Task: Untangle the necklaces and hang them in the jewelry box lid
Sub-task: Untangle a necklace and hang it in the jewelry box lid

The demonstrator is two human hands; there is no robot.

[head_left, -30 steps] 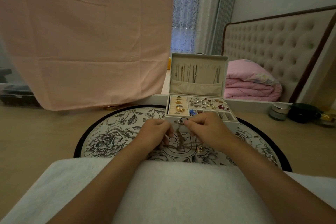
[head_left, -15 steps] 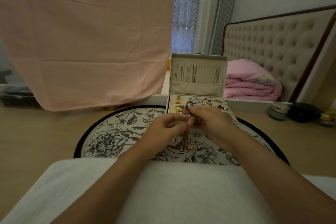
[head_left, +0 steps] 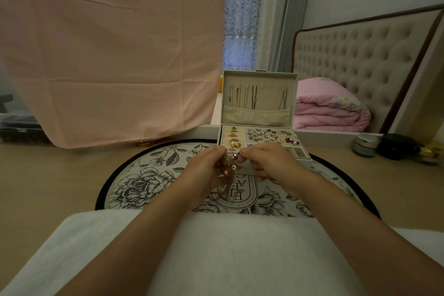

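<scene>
Gold-tone tangled chain necklaces (head_left: 230,168) pinched between left grip (head_left: 206,172) and right grip (head_left: 270,162), close before cream fabric-lined jewelry box (head_left: 302,156), lid (head_left: 257,116) standing upright

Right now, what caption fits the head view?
Left hand and right hand pinch tangled rose-gold necklaces before the open cream jewelry box, chains hanging in its lid.

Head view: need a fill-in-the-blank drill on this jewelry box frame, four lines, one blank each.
1. The cream jewelry box's hinged lid stands ____.
2. The left hand and right hand pinch a tangle of thin gold-toned necklaces, not yet hung in the ____.
3. The box sits on a round black-rimmed mat printed with ____.
4. The folded quilt right of the lid is ____.
Missing: open; lid; flowers; pink.
</scene>
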